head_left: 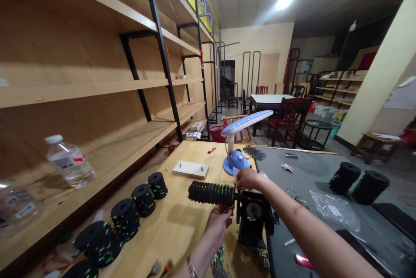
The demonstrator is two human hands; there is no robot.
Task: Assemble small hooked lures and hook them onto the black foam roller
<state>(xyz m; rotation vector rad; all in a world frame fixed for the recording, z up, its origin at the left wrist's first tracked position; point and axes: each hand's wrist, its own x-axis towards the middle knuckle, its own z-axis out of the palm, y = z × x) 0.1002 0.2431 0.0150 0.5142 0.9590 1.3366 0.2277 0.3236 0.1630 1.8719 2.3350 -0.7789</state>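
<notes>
L hand point(220, 222), R hand point(247, 178) nr blk, ridged, grn/orange-flecked horiz. roll point(211, 193).

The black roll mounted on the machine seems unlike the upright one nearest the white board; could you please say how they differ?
The mounted roll lies sideways; the upright roll stands on end. The mounted roll looks long and slim, the upright roll stubbier. Both are black with bright coloured flecks.

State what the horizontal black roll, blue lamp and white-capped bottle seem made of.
Black roll: perhaps foam or cord, matte, from its dull, ridged surface with green and orange flecks. Blue lamp: probably plastic, smooth with some sheen, from its rounded, moulded shell. White-capped bottle: likely clear, glossy plastic, see-through with highlights.
</notes>
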